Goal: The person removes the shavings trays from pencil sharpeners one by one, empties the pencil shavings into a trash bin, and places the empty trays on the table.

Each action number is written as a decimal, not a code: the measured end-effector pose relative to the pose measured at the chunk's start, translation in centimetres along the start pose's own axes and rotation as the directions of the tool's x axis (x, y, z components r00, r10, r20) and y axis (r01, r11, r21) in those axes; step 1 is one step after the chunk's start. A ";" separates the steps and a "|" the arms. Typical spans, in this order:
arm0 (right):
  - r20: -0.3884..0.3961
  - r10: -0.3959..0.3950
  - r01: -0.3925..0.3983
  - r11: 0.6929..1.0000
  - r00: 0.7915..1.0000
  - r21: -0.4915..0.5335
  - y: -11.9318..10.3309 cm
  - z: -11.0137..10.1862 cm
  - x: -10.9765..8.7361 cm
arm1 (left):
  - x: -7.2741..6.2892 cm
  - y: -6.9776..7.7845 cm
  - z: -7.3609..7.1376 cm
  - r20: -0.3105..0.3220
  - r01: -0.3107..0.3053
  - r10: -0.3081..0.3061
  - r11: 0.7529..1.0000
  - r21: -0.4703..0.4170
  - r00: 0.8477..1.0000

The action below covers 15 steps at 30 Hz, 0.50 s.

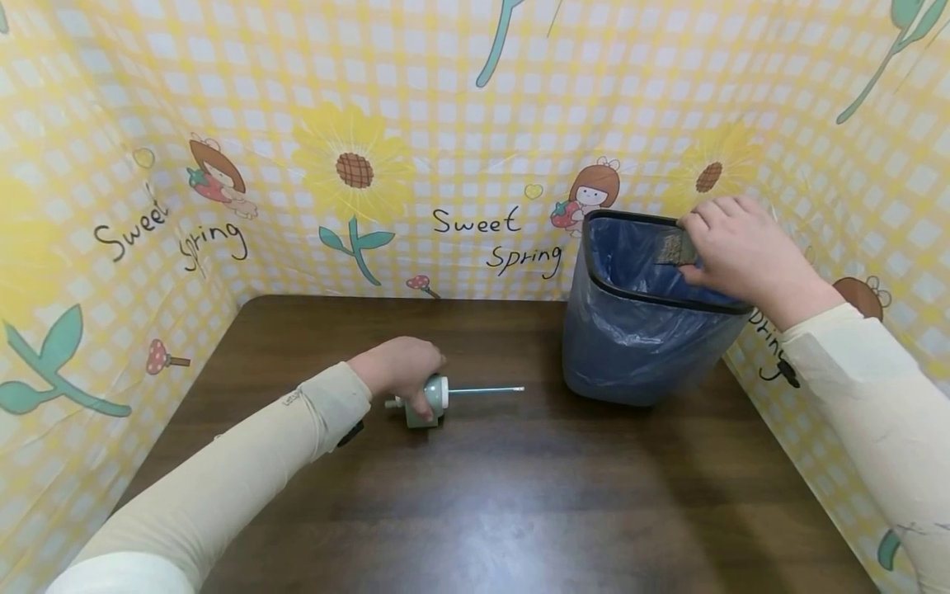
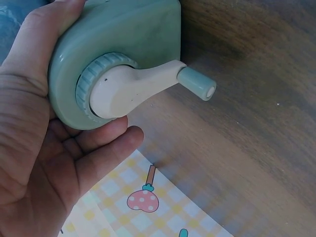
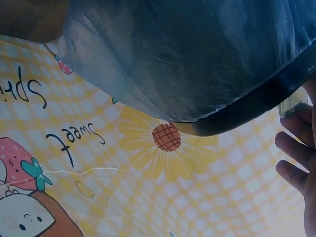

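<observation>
My left hand grips a green hand-crank pencil sharpener on the brown table. Its white crank with a green knob faces the left wrist camera. A light-blue pencil sticks out of the sharpener's front, pointing right. Over the mouth of a lined trash bin, my right hand pinches a small clear shavings drawer; brownish shavings show at it. In the right wrist view, the drawer's clear edge shows by the fingertips, and the bin's black rim hides the rest.
The bin stands at the table's back right, its blue-grey liner folded over the rim. A yellow checked cloth with flowers and "Sweet Spring" lettering covers the walls behind and at both sides. Brown tabletop extends in front of the sharpener.
</observation>
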State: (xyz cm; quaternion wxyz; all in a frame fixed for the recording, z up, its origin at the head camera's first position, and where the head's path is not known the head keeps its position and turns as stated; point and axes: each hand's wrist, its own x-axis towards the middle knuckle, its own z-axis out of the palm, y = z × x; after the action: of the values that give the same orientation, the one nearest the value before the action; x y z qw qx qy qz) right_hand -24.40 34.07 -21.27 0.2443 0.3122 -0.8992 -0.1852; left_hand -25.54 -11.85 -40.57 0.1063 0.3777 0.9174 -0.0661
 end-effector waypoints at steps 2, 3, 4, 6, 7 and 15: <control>0.004 -0.001 0.001 1.000 1.000 -0.006 0.1 0.0 0.0 | 0.0 -0.1 -0.1 -0.001 0.003 -0.003 1.000 -0.001 1.000; 0.001 -0.003 0.003 1.000 1.000 -0.008 0.1 0.0 0.0 | 0.1 -0.1 -0.1 0.004 0.005 -0.005 1.000 -0.004 1.000; -0.002 -0.007 0.007 1.000 1.000 -0.011 0.2 0.0 0.0 | 0.1 -0.1 -0.1 0.006 0.006 -0.006 1.000 -0.009 1.000; -0.008 -0.015 0.015 1.000 1.000 -0.018 0.2 0.0 -0.1 | 0.1 -0.1 -0.1 0.012 0.006 -0.006 1.000 -0.015 1.000; -0.010 -0.018 0.018 1.000 1.000 -0.021 0.2 0.1 -0.1 | 0.1 -0.1 -0.1 0.015 0.007 -0.006 1.000 -0.013 1.000; -0.019 -0.039 0.039 0.999 0.999 -0.031 0.3 0.2 -0.1 | 0.1 0.0 0.0 0.012 0.010 -0.010 1.000 -0.005 1.000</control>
State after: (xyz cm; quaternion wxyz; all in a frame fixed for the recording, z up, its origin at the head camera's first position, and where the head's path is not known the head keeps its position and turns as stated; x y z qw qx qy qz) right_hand -24.56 34.39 -21.38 0.2542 0.3278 -0.8875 -0.2005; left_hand -25.60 -11.71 -40.59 0.1124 0.3727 0.9187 -0.0665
